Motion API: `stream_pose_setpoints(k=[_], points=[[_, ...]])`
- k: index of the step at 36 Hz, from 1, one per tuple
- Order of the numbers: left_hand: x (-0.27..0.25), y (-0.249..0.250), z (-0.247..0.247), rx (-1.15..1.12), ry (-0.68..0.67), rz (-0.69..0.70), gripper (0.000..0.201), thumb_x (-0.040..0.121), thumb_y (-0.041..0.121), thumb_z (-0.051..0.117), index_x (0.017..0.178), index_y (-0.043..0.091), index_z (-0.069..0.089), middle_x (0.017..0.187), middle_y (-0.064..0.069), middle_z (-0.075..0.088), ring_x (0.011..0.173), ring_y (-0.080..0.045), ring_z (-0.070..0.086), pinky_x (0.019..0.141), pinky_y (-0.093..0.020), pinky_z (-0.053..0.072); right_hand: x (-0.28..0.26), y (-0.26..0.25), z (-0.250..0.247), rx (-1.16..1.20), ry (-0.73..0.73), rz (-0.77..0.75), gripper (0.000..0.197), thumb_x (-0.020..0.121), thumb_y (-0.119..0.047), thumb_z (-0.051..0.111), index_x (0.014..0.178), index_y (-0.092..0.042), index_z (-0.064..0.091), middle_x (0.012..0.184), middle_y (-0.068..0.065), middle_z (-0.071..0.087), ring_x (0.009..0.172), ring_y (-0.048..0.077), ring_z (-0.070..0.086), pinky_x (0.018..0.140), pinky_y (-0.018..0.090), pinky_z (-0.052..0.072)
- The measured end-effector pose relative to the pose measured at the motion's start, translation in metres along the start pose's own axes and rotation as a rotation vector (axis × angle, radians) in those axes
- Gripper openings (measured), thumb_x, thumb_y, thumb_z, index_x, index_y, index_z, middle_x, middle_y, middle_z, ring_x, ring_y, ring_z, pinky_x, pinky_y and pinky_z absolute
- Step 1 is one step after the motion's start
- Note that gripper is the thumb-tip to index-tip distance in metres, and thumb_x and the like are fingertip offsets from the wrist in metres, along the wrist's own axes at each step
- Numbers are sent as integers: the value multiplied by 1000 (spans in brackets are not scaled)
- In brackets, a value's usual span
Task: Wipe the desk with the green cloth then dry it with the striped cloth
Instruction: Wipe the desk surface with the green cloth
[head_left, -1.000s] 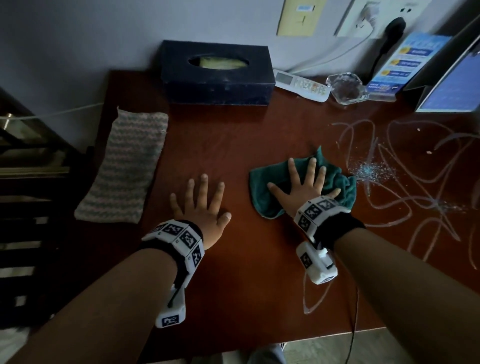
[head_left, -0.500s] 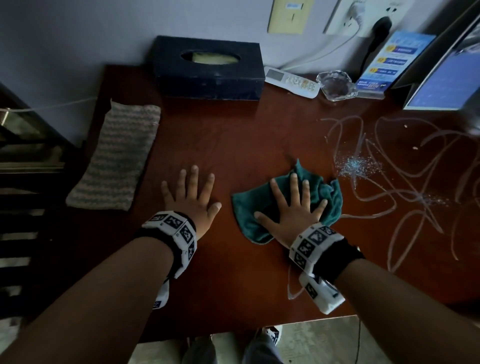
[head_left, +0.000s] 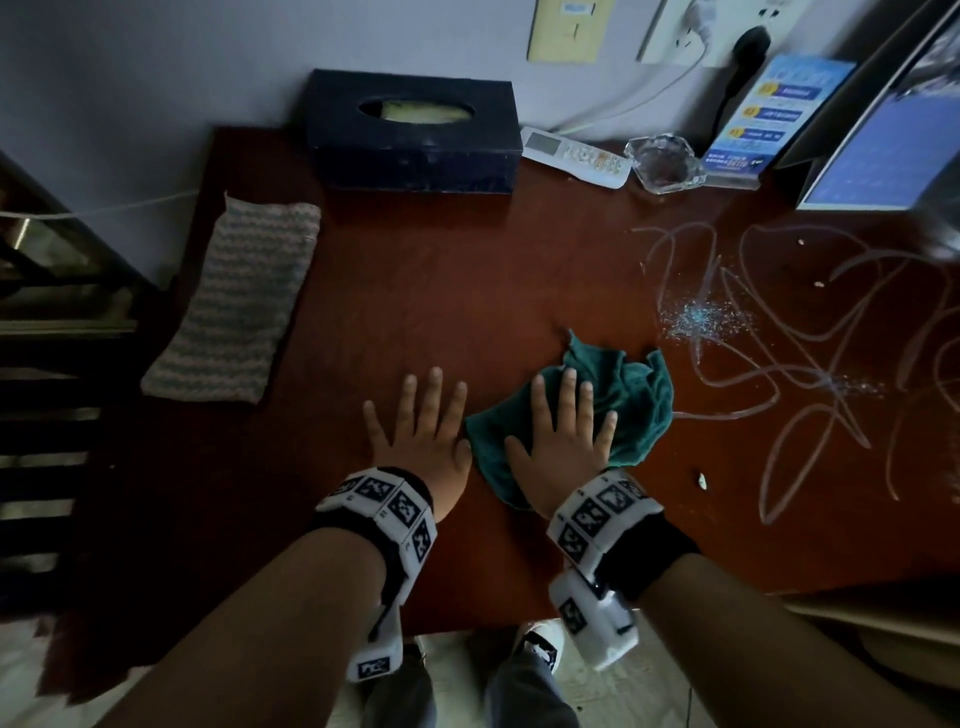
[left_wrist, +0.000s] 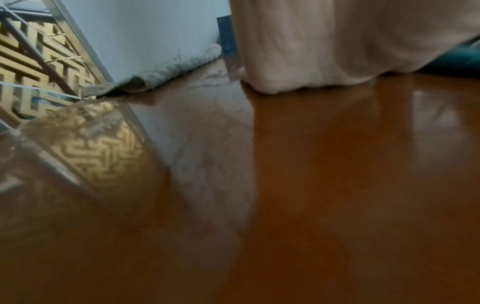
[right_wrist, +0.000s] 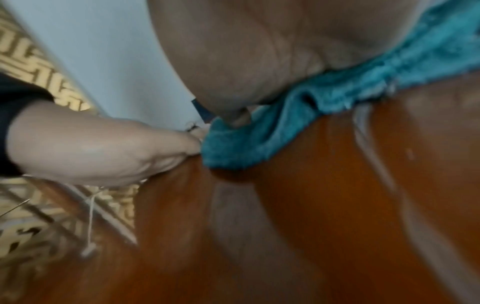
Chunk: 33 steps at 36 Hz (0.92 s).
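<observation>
The crumpled green cloth (head_left: 631, 402) lies on the red-brown desk (head_left: 441, 291) near its front middle. My right hand (head_left: 563, 431) presses flat on it with straight, spread fingers; the right wrist view shows the palm on the green cloth (right_wrist: 324, 98). My left hand (head_left: 421, 423) lies flat on the bare desk just left of the cloth, fingers spread, its thumb side touching the cloth's edge. The striped cloth (head_left: 236, 306) lies folded at the desk's left edge, also seen as the striped cloth (left_wrist: 179, 61) in the left wrist view. White scribbles (head_left: 810, 364) and a speckled patch (head_left: 696, 317) mark the desk on the right.
At the back stand a dark tissue box (head_left: 413, 132), a white remote (head_left: 574, 156), a glass ashtray (head_left: 665, 163), a blue leaflet stand (head_left: 774, 114) and a screen (head_left: 883, 140). Small crumbs (head_left: 702, 480) lie on the right. The desk's front edge is close under my wrists.
My right hand has slid the green cloth toward the front and left, beside the left hand. The left hand has stayed flat on the desk.
</observation>
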<state>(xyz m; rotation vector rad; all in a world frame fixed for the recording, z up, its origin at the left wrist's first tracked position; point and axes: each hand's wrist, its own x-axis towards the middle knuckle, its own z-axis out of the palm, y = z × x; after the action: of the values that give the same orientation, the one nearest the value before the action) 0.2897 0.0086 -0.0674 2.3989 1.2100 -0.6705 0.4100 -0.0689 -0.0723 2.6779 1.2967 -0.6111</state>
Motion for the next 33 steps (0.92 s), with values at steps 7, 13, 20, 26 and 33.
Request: stream_pose_setpoints(k=[7,13,20,26,33], points=[[1,0,-1,-8,-30,-4,57,100,43,9,143,32,-27,149,3,-38,139,-23,-32,108,-60,-15,-17,20,17,0,107,-171,77,79,-68,-2,147,-32,-9,156,2,-17,143,24,-18,112,50,-15],[2,1,-3,-20,-53,-13,58,100,44,9,142,33,-28,148,4,-40,138,-22,-33,107,-60,-16,-28,39,24,-42,91,-302,73,86,-68,14,148,-32,2,158,3,-5,145,26,-7,114,52,-5],[3,1,-6,-26,-98,-16,58,100,45,9,142,33,-30,146,4,-42,137,-23,-35,107,-60,-16,-44,61,24,-102,90,-426,76,82,-64,33,148,-30,19,158,6,10,145,29,10,110,53,5],[3,1,-7,-19,-112,-20,59,100,46,8,141,33,-31,146,4,-42,137,-24,-34,107,-60,-15,-51,29,24,-34,142,-195,69,83,-51,32,144,-19,35,154,15,24,142,29,16,108,51,11],[3,1,-5,1,-89,-28,59,99,48,9,142,32,-29,148,4,-39,139,-23,-32,108,-60,-14,-49,8,43,24,210,-62,62,96,-52,14,145,-18,32,152,15,29,139,31,21,109,53,15]])
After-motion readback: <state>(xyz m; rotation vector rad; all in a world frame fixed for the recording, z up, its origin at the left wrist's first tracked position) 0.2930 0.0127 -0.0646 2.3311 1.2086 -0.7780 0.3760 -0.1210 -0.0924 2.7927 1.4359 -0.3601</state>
